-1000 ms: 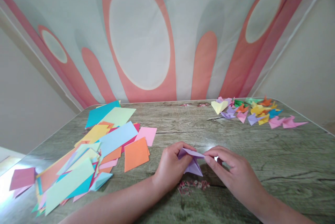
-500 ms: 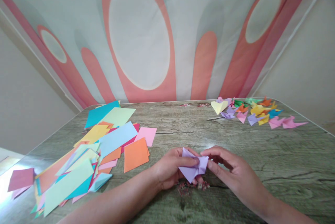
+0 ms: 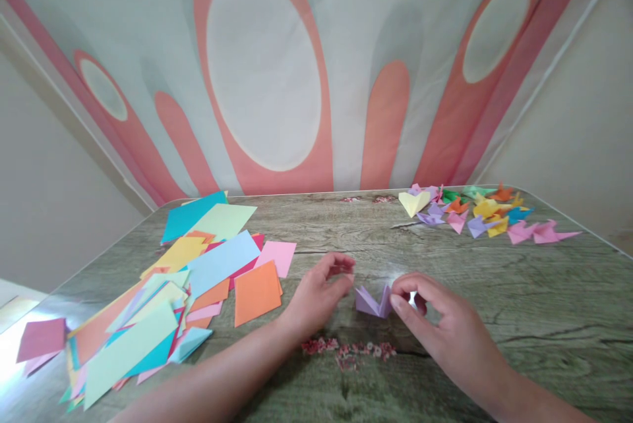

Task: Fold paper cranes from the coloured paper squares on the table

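Just past pink blossom print on worktop, apparently pinching right edge of lilac paper b/w thumb & index of R hand; holding nothing in L hand, w/ fingers loosely curled & spread from thumb, just beside paper's left flap, not touching. Already creased & bent to a V, so prob. part-way. Off to L & beyond: mostly flat loose sheets, mixed colours, apparently unworked, incl. orange stack. Farther, at R back: cluster of small folded figs, seemingly done, w/ pale yellow wedge alongside, simpler in shape. Behind all: pink-&-grey backdrop.
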Demonstrator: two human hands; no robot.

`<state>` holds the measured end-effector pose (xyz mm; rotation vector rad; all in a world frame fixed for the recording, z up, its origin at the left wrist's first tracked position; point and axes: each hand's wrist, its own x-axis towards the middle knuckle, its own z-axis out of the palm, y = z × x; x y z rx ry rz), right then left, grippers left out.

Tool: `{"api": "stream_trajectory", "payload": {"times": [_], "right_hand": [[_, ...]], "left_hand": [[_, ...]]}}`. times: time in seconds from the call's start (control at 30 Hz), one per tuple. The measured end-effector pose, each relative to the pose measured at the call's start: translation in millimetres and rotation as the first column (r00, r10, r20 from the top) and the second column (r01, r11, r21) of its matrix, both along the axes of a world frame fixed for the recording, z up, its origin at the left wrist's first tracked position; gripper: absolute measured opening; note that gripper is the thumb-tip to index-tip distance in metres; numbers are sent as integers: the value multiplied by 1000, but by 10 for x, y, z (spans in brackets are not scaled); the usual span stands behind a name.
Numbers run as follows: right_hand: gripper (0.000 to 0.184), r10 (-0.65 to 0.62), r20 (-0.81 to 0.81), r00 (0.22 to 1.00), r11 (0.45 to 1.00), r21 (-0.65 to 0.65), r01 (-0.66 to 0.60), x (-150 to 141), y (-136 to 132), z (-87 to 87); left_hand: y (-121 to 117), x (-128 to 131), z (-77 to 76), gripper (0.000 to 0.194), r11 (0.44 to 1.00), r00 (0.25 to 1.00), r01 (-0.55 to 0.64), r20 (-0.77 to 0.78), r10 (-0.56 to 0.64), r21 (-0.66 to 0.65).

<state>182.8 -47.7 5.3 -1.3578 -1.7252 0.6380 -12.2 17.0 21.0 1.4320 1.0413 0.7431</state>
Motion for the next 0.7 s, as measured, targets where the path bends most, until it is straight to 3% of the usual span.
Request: {"api": "stream_trajectory", "payload": {"times": [0.07, 0.17, 0.23, 0.43, 0.7], "right_hand": [[12, -47, 52, 998, 998, 48, 44, -6, 11, -29], [12, -59, 99, 993, 992, 119, 47, -27, 11, -53], [11, -63, 113, 992, 988, 145, 46, -44, 1, -59], [7, -121, 98, 988, 975, 200, 99, -68, -18, -60], [7, -96, 84, 992, 955, 287, 68, -57, -20, -32]], "left_hand": [[-36, 12, 22, 18, 949, 988, -30, -133, 75, 314], [-130, 69, 35, 12, 875, 972, 85, -232, 32, 476], [-181, 116, 30, 4, 864, 967, 108, -254, 24, 492], [-215, 180, 7, 8, 889, 965, 63, -254, 61, 454], [-238, 182, -24, 10, 878, 970, 83, -240, 37, 471]]}}
